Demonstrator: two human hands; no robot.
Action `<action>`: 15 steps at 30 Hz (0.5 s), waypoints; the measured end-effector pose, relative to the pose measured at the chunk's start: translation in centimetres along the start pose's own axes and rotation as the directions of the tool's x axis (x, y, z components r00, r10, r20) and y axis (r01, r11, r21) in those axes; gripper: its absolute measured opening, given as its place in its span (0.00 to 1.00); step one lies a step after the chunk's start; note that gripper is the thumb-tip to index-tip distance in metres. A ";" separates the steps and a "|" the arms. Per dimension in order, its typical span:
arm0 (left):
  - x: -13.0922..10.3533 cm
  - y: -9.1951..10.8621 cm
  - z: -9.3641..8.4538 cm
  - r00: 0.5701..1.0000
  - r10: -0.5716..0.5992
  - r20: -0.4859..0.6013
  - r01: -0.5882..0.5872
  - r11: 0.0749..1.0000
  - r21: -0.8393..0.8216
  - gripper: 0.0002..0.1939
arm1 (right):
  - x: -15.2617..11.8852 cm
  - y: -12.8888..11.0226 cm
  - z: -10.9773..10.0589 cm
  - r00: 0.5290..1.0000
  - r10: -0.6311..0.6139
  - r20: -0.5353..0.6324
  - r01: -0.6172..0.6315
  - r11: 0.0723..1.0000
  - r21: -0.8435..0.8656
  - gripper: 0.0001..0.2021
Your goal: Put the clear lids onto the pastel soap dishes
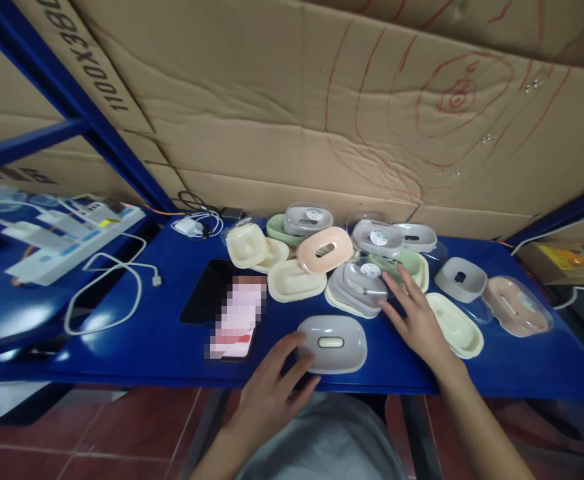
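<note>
A grey oval soap dish, its slotted middle showing a pale strip, lies near the front edge of the blue table. My left hand has its fingers apart over the dish's left side, fingertips at its surface. My right hand is spread and reaches to the right side of a grey soap dish with a transparent lid and round sticker; whether its fingertips touch the lid I cannot tell. Beyond sit a peach slotted tray, a cream tray and another lidded grey dish.
A phone with a blurred screen lies left, over a black flat object. Farther left are a power strip and white cable. Right of my hand lie a cream tray, a grey box and a peach dish. Cardboard walls the back.
</note>
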State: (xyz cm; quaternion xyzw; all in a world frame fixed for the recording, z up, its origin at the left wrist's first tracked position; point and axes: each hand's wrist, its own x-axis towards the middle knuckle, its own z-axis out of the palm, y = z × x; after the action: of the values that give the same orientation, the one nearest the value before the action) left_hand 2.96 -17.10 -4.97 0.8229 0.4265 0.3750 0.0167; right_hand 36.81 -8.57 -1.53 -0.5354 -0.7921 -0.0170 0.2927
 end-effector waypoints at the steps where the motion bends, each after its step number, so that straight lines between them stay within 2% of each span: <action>1: 0.0 0.0 0.0 1.000 -0.005 -0.004 0.005 1.000 -0.004 0.10 | 0.2 0.3 0.3 1.000 0.017 0.004 -0.017 1.000 0.015 0.29; 5: 0.0 0.0 0.0 1.000 -0.009 -0.014 0.009 0.999 -0.031 0.11 | -0.1 0.4 0.5 0.994 0.034 -0.101 -0.030 0.999 0.041 0.25; 8: 0.0 0.0 0.1 1.000 -0.015 -0.024 0.014 0.999 -0.041 0.15 | -1.2 -0.8 -0.3 0.974 0.015 -0.226 -0.009 1.000 0.026 0.26; 11: -0.1 -0.1 0.2 0.998 -0.033 -0.058 0.029 0.998 -0.059 0.20 | -3.4 -3.2 -0.7 0.953 0.045 -0.299 -0.018 0.996 0.090 0.30; 15: -0.4 -0.3 0.3 0.996 -0.044 -0.078 0.036 0.994 -0.099 0.24 | -6.9 -7.4 0.4 0.970 -0.009 -0.243 0.061 0.976 0.209 0.31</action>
State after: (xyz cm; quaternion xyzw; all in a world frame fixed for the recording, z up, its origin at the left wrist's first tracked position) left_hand 2.84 -17.08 -5.53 0.7968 0.4244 0.4274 0.0473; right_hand 32.08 -17.37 -3.06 -0.4804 -0.7574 -0.0010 0.4422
